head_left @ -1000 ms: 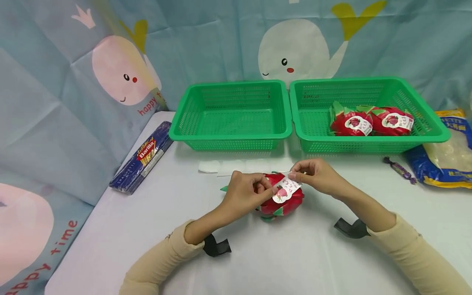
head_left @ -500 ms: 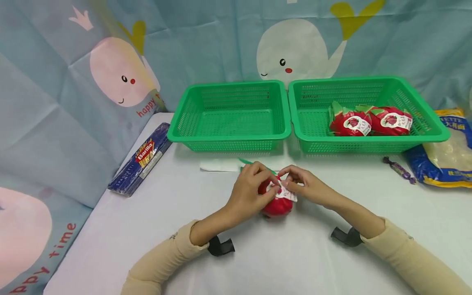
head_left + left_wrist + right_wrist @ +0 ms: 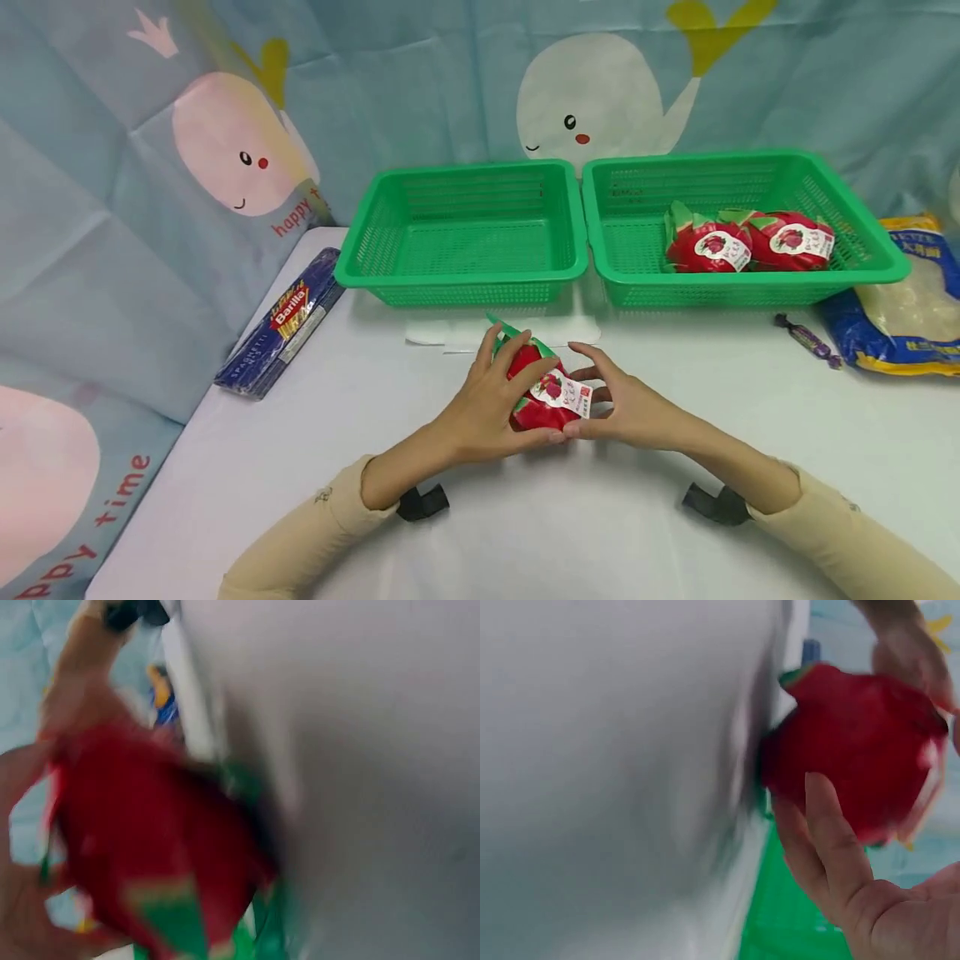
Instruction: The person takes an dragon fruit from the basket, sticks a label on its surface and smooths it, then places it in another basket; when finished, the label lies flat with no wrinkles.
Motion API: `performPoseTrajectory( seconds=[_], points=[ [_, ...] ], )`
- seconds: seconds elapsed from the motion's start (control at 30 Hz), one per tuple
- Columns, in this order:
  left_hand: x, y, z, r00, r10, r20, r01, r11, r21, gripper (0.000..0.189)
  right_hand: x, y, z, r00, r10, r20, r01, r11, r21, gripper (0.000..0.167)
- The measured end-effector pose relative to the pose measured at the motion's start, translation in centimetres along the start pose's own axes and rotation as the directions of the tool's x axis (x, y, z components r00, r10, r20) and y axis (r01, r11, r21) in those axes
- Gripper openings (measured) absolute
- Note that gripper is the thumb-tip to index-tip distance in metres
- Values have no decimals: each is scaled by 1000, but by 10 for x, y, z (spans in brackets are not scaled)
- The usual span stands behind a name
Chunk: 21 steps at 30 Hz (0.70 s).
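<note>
A red dragon fruit with green scales is between both hands over the white table. A white label with a fruit picture and writing lies on its upper side, one end at its right edge. My left hand grips the fruit from the left, fingers spread over the top and thumb along the near side. From the right, my right hand curls its fingers around the far side, its thumb close to the left thumb. The right wrist view shows fingertips on the dragon fruit; in the left wrist view the fruit is blurred.
Behind the hands lies a white paper strip. Two green baskets stand at the back, the right one with two labelled dragon fruits. A Barilla spaghetti pack lies left; a purple candy and blue-yellow bag lie right.
The label has gone from being held at its ends by both hands to lying on the dragon fruit. The fruit has turned, and both hands now wrap its sides.
</note>
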<state>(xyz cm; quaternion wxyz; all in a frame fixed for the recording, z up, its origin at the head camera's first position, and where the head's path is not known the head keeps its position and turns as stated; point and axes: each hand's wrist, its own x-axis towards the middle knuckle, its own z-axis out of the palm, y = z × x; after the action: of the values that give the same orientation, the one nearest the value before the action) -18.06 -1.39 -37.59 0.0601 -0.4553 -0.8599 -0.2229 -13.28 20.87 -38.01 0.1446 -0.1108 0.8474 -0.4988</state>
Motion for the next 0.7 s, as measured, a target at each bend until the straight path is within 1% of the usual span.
performPoseTrajectory(
  seconds=[0.03,0.07,0.1,0.17,0.2,0.27,0.3,0.37,0.4,0.47,0.53,0.57,0.63,0.7],
  points=[
    [-2,-3,-4,1000,5,24,-5,1000,-6,71,0,-1,2,1000,-5,5,5,1000,-17,94],
    [-4,-6,-7,999,9,39,-8,1000,-9,76,0,-1,3,1000,-14,11,14,1000,-17,97],
    [-6,-8,-9,999,9,43,-9,1000,-17,77,1,0,3,999,-28,16,28,1000,0,97],
    [-9,-9,-12,1000,10,22,-10,1000,-17,74,4,2,0,997,-72,30,71,996,49,93],
    [-11,-8,-12,1000,10,-4,-10,1000,4,70,6,3,-2,995,-99,32,97,992,77,91],
    [-10,-5,-10,996,10,-87,-5,998,61,62,8,6,-9,987,-157,37,151,980,129,85],
    [-9,-4,-8,990,8,-137,4,996,87,56,10,7,-12,981,-189,41,180,971,160,82],
    [-5,-2,-5,974,4,-228,27,991,130,45,13,10,-16,967,-252,39,241,953,186,73],
    [-3,-2,-4,965,0,-263,39,989,144,41,13,11,-17,960,-279,41,266,945,192,69],
    [1,-2,0,952,-18,-305,57,991,121,36,14,12,-17,946,-319,48,305,933,191,60],
    [2,-3,3,952,-41,-305,66,995,72,37,14,12,-14,945,-325,31,318,937,142,52],
    [2,-4,4,953,-52,-298,67,997,39,38,14,11,-12,949,-316,11,313,944,108,48],
    [1,-6,8,955,-56,-290,54,998,-14,38,15,8,-7,959,-278,-55,280,960,28,42],
    [-1,-6,11,957,-44,-286,31,998,-50,39,17,5,-3,959,-246,-139,243,969,-44,36]
  ],
)
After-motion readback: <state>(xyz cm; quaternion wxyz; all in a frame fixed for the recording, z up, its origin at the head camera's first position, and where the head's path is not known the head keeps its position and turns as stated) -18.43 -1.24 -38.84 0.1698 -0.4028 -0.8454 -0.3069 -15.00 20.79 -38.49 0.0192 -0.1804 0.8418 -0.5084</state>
